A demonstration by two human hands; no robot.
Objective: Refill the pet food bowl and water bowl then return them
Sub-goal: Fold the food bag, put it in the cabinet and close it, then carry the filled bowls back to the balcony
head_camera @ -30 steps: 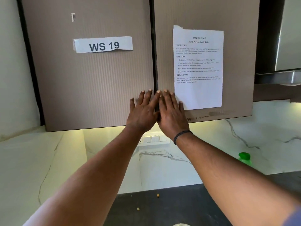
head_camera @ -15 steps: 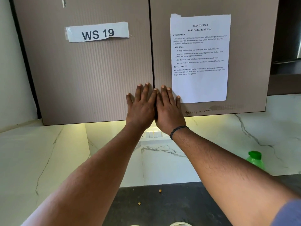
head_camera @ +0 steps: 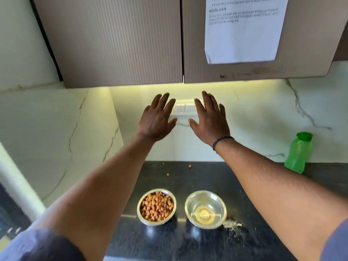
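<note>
Two steel bowls stand side by side on the dark countertop. The left food bowl is filled with brown kibble. The right water bowl holds clear water. My left hand and my right hand hover in the air above and behind the bowls, below the cabinet, palms down with fingers spread. Neither hand holds anything. A black band circles my right wrist.
A green bottle stands at the back right against the marble wall. Closed brown cabinet doors hang overhead with a paper sheet taped on. A switch panel sits behind my hands. Two loose kibbles and crumbs lie on the counter.
My hands have come off the cabinet doors, dropped lower and moved apart. The view has tilted down, bringing both bowls into sight.
</note>
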